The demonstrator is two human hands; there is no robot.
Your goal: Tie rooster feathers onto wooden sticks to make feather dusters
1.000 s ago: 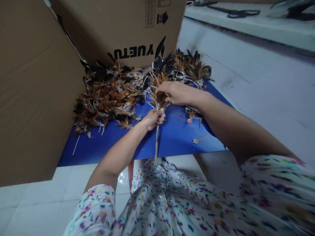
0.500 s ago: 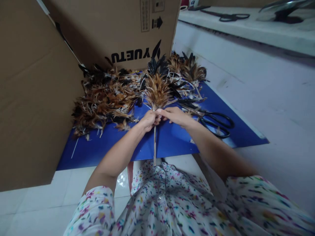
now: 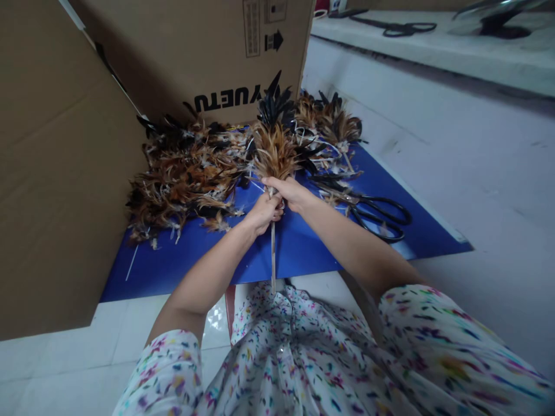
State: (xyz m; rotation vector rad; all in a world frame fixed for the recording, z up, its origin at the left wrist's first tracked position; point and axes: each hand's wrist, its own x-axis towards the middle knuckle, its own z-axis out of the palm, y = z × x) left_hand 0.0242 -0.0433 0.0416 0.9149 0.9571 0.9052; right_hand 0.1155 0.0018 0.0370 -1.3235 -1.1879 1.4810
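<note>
A feather duster with brown feathers and a black tip stands up from a thin stick in front of me. My left hand is closed around the stick below the feathers. Just above it, my right hand grips the base of the feathers, its thumb across the front. The undersides of my right fingers are hidden. To the left lies a heap of loose brown and black feathers. Large black-handled scissors rest on the blue board to the right.
Large cardboard boxes rise at the left and back. Another feather bundle lies at the back right. On the right, a pale ledge along the wall carries another dark pair of scissors.
My right hand has moved up and slightly left, from beside my left hand to the base of the feathers. My left hand has stayed on the stick.
</note>
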